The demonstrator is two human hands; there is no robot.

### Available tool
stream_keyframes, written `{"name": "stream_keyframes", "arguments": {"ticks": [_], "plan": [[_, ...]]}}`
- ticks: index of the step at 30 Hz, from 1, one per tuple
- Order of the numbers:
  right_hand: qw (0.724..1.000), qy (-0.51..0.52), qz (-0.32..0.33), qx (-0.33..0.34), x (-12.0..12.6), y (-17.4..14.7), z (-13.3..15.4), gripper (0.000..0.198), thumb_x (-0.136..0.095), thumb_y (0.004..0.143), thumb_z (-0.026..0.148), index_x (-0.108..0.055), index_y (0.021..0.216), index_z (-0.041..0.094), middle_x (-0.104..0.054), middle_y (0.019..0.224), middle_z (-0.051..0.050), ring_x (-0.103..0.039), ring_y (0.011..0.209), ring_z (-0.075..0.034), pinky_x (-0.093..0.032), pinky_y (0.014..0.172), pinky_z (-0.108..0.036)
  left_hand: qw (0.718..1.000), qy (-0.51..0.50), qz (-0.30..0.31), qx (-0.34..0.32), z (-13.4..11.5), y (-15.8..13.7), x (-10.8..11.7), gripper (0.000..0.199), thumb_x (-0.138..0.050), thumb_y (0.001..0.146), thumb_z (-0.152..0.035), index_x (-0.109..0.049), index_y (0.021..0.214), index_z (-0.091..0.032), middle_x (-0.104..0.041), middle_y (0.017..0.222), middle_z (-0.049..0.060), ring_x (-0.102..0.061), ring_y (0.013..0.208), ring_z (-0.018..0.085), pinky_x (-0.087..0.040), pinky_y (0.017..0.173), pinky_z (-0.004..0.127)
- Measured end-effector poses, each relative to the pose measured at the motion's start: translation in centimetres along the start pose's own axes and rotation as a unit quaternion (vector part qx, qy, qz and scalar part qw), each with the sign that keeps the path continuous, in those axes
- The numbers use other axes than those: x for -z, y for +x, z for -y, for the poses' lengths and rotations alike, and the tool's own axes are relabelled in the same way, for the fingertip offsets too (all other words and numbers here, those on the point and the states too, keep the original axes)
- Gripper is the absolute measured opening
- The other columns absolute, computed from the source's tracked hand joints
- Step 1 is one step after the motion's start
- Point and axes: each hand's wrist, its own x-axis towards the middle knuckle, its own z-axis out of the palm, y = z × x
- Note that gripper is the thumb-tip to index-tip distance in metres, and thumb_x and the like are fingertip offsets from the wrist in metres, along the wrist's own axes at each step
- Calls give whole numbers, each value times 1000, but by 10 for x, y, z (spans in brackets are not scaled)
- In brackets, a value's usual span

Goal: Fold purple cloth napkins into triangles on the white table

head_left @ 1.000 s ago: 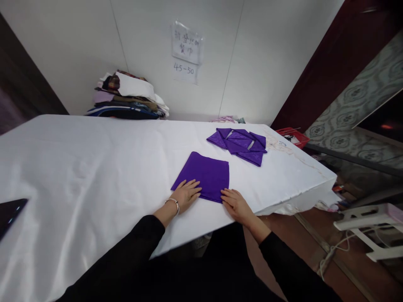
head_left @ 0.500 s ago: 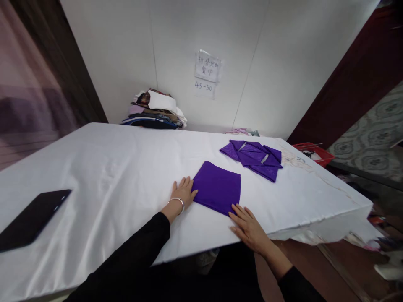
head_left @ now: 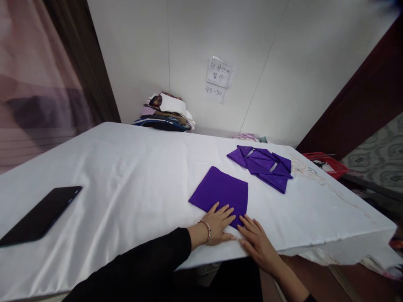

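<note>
A purple cloth folded into a square (head_left: 222,191) lies flat on the white-covered table (head_left: 132,184), near its front edge. My left hand (head_left: 218,223), with a bracelet at the wrist, rests palm down on the cloth's near corner, fingers spread. My right hand (head_left: 258,242) lies flat beside it on the table, fingertips touching the same corner. Behind the cloth sits a cluster of folded purple napkins (head_left: 262,164).
A dark tablet (head_left: 39,216) lies at the table's left. A stack of folded fabrics (head_left: 166,112) stands at the far edge against the wall, under a paper sign (head_left: 218,75). A red basket (head_left: 325,164) sits beyond the table's right side.
My left hand has slid from the cloth's left corner to its near corner, beside my right hand. The view has shifted further left.
</note>
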Motion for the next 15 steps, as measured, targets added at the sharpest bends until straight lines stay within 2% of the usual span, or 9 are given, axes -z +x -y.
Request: {"name": "stream_keyframes", "arguments": {"ticks": [4, 7, 11, 15], "plan": [[999, 16, -37, 18, 18, 22, -3, 37, -41, 91, 37, -53, 126, 29, -43, 139, -7, -27, 134, -25, -24, 107, -55, 999, 7, -36, 13, 7, 0, 8, 63, -26, 86, -62, -38, 135, -24, -38, 143, 8, -25, 135, 24, -14, 109, 51], [998, 27, -49, 33, 31, 61, 5, 42, -40, 92, 37, -46, 132, 28, -41, 140, -7, -27, 134, -24, -22, 108, -52, 991, 39, -91, 87, 25, -1, 16, 61, -29, 86, -60, -42, 133, -23, -38, 143, 8, -24, 136, 25, -11, 110, 51], [995, 54, 11, 86, 32, 131, 36, 52, -38, 92, 42, -30, 141, 27, -26, 148, -5, -18, 137, -22, -17, 110, -48, 972, 55, -88, 213, 51, -6, 23, 68, -35, 85, -58, -35, 138, -15, -28, 147, 12, -18, 137, 29, -12, 111, 49], [984, 80, 94, 129, 8, 199, 65, 56, -34, 92, 48, -26, 143, 24, -20, 150, -5, -14, 138, -22, -13, 111, -44, 969, 45, -73, 230, 56, -10, 24, 67, -35, 85, -55, -29, 141, -20, -31, 147, 8, -21, 136, 31, -15, 110, 51]]}}
